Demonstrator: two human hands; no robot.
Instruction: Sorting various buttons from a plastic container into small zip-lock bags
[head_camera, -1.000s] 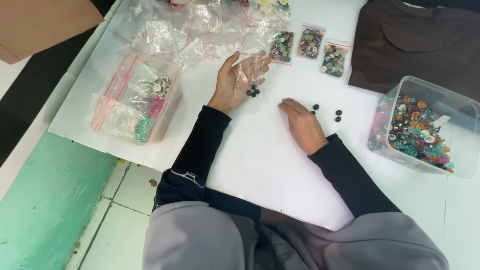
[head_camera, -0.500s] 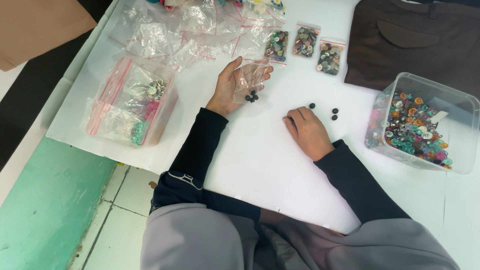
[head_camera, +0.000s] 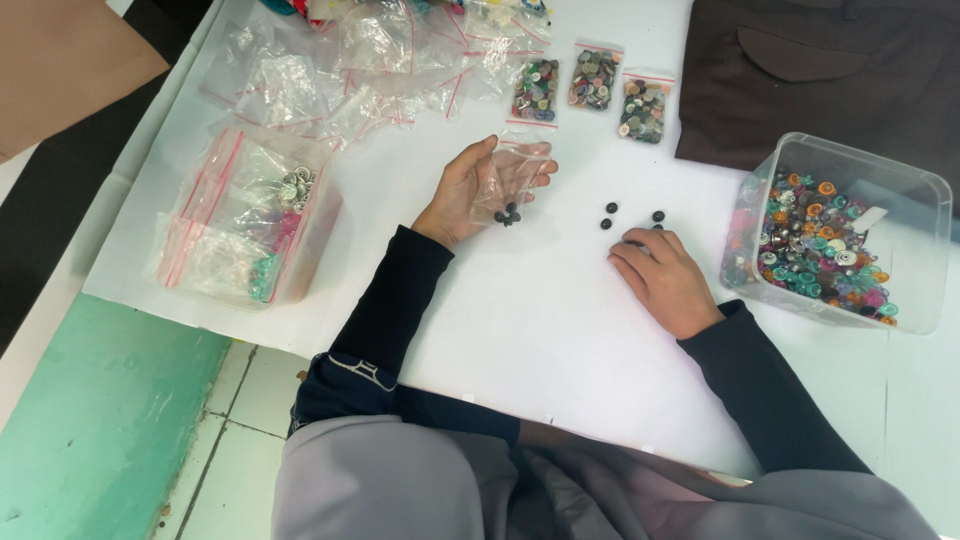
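Left hand (head_camera: 475, 190) cupped under small clear bag (head_camera: 512, 180), gripping it. Right hand (head_camera: 665, 275) flat, loose, perhaps touching black buttons (head_camera: 630, 217). Open table (head_camera: 540, 330) between; tub (head_camera: 850, 235) close right.

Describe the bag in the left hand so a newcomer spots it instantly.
On the white table, look left of the clear tub of coloured buttons. The left hand holds up a small clear bag; unlike the three full bags behind it, it holds only a few black buttons.
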